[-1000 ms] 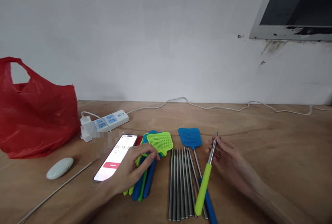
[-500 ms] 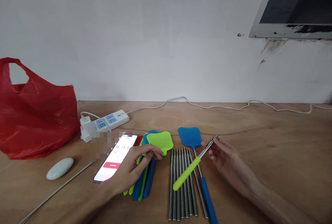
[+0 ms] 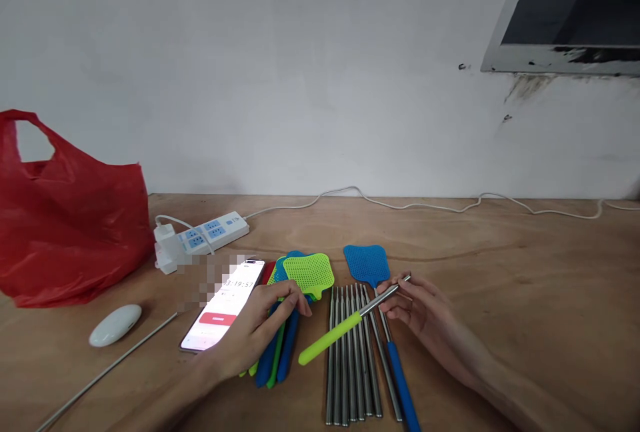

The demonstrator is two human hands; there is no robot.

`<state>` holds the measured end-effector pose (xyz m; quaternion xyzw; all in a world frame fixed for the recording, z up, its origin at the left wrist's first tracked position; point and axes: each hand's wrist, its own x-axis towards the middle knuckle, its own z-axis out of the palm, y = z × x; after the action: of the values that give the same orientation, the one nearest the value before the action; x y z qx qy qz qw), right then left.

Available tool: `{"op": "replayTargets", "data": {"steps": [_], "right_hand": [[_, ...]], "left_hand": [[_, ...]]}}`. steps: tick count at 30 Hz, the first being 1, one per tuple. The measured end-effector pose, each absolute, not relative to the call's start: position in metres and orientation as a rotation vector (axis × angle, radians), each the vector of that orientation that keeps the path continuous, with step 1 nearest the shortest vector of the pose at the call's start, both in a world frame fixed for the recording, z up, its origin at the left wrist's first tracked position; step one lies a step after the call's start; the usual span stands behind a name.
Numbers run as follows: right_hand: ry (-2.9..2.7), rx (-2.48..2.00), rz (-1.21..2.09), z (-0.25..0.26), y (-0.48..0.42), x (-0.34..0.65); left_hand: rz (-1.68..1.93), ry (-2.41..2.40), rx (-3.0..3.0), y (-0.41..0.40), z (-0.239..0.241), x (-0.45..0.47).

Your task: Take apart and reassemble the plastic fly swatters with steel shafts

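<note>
My right hand pinches the metal end of a fly swatter handle, whose lime-green grip points left and down above the row of metal rods. My left hand hovers over or rests on a stack of fly swatters, its fingers loosely bent and holding nothing I can see. On top of the stack is a lime-green swatter head; blue and green handles stick out below. Several metal rods lie side by side between the hands. Right of them lies a blue fly swatter.
Left of my left hand lies a lit phone with a running timer. Farther left are a white oval object, a thin rod and a red plastic bag. A power strip and its cable sit toward the wall.
My right hand has moved slightly left, and the lime-green grip has swung left to a flatter angle. My left hand has barely moved.
</note>
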<state>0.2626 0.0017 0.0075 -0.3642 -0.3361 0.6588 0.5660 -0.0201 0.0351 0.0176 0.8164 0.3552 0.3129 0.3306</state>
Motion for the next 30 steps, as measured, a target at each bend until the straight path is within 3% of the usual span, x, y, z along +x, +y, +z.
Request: {"op": "replayTargets", "data": {"steps": [16,24,30], "right_hand": [[-0.762,-0.858,1.532,0.002,0.002,0.261],[-1.093,-0.987,1.234,-0.008,0.009,0.26],[-1.274,-1.004,1.213,-0.006,0.007,0.252]], "left_hand": [[0.685,0.927,2.161,0.024,0.015,-0.01],[0.616,1.001,2.335,0.021,0.015,-0.002],[0.433,0.977,2.529,0.021,0.029,0.001]]}}
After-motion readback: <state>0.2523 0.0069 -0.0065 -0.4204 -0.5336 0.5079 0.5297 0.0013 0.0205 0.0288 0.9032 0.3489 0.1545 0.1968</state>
